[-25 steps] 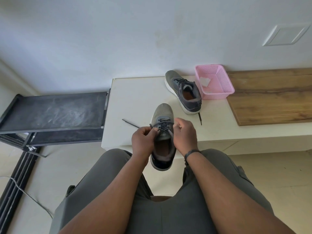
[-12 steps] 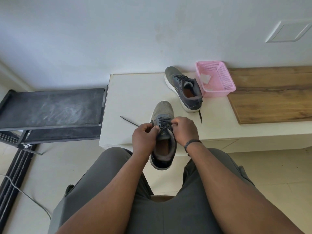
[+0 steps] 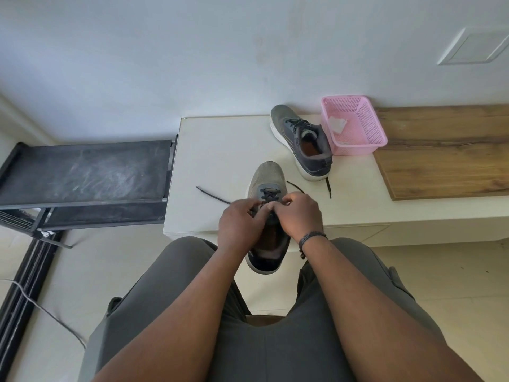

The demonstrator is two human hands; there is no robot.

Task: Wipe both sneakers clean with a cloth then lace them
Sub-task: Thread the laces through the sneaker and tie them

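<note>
Black lace (image 3: 213,196) is pinched by both hands over the tongue of the near sneaker (image 3: 266,180): left hand (image 3: 240,222) w/ fingers curled round the lace strand trailing out left across the table, right hand (image 3: 300,216) w/ fingertips pinched on the other end, which loops out to the right. Thumbs are nearly touching above the eyelets. Near sneaker is set toe-away at the near edge of the white table (image 3: 214,150), heel overhanging toward the lap. Second sneaker (image 3: 300,139) is laid farther right, already laced, a lace end trailing at its heel, just beside a pink basket (image 3: 366,128). A white cloth (image 3: 336,124) is seen inside the basket. A wooden board (image 3: 446,150) is at far right; a dark rack (image 3: 85,172) at left.
</note>
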